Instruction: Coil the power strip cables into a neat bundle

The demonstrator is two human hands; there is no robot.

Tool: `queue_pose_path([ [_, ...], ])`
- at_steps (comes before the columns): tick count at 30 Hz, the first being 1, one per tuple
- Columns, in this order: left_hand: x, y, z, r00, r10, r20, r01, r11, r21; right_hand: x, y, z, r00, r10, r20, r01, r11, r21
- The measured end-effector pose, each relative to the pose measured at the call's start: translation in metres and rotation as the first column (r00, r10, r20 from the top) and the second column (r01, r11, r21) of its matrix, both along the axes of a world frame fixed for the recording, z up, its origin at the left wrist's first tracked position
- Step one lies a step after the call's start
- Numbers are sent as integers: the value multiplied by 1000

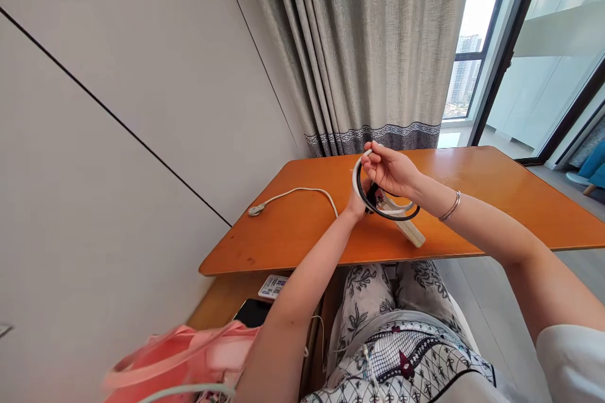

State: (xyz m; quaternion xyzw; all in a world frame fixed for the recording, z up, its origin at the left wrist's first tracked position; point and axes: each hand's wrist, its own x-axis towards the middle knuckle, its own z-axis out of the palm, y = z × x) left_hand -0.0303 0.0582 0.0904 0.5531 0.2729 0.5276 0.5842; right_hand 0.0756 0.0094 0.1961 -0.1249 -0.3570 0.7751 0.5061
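Observation:
Above the orange table (293,236), a white cable (355,177) and a black cable (394,218) hang in a loose coil. My right hand (394,170) pinches the top of the white loop between thumb and fingers. Behind the loops, my left hand (360,200) grips the coil near its lower left side; its fingers are largely hidden. A pale, bar-shaped power strip (412,233) slants below the coil, partly covered by it. From my left hand, a length of white cord runs left across the tabletop to a white plug (256,210).
A grey curtain (378,44) hangs behind the table, with a window and glass door to the right. At lower left are a pink bag (189,359), a dark phone-like slab (253,313) and a white printed item (273,287) on a lower wooden surface.

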Motion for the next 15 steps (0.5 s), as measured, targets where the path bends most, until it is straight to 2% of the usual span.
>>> queue_pose_path([
  [5, -1, -4, -5, 972, -215, 92, 216, 976, -4, -5, 14, -3, 972, -192, -134, 183, 980, -76],
  [8, -3, -8, -5, 951, -305, 54, 301, 952, 62, -6, 22, -9, 933, -294, -209, 277, 955, -106],
  [15, -2, -14, 0, 959, -270, -83, 281, 946, 161, 0, 32, -16, 836, -467, -287, 450, 884, -128],
])
